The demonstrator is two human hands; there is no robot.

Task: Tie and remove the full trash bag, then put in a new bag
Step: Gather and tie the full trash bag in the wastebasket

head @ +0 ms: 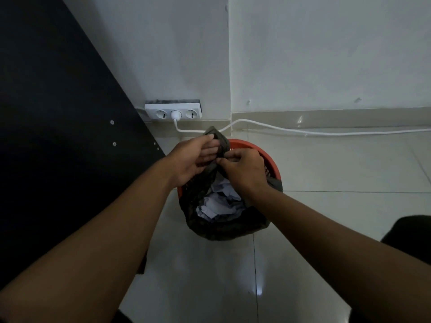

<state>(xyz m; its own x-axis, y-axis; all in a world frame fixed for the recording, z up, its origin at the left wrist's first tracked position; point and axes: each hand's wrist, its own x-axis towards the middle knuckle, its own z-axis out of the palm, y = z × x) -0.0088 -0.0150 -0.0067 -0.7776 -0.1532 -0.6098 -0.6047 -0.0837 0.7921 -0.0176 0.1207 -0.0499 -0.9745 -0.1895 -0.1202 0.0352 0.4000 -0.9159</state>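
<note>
Orange bin on tiled floor, near wall corner, lined with dark trash bag holding crumpled paper. Left hand and right hand: fingers of both clamped on gathered bag top above rim.

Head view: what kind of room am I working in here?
Probably a home or small office corner: glossy pale floor tiles, a white three-socket power strip against the white wall, and an orange round plastic bin lined with a dark trash bag.
</note>
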